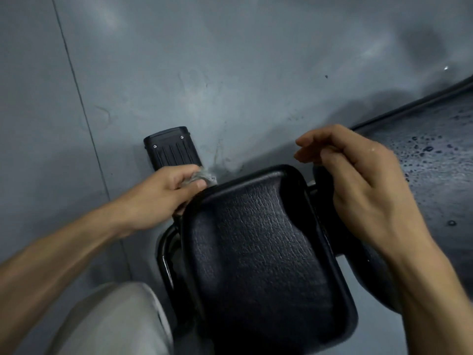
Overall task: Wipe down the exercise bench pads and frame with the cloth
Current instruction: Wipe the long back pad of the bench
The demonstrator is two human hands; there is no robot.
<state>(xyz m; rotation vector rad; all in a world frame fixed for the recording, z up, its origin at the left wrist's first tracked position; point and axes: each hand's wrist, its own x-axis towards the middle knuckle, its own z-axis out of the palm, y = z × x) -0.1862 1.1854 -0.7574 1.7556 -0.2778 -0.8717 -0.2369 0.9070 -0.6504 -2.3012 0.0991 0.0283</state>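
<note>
At the far left corner of the black, grained-vinyl exercise bench pad (258, 242), my left hand (163, 193) has its fingers curled tight round the small grey crumpled cloth (202, 176), pressing it against the pad's edge where the black tubular steel frame (166, 249) passes beneath. My right hand (358, 180) sits at the far right corner, fingers loosely bent and parted, holding nothing; its heel appears to lie against the black roller pad (323, 185) beside the main cushion, though contact cannot be confirmed. Assessment: the cloth is light, limp and probably damp, so it is best kept bunched in the palm and pushed flat with the fingertips; the vinyl looks firm, slightly yielding and smooth enough to slip when wet; the frame is rigid and needs a wrap-around grip. A black ribbed plastic foot cap (170, 148) rests on the grey painted floor (230, 73) beyond the left corner. The floor is scuffed, with a seam at left and a wet, beaded dark mat (435, 162) at right. Light is dim.
</note>
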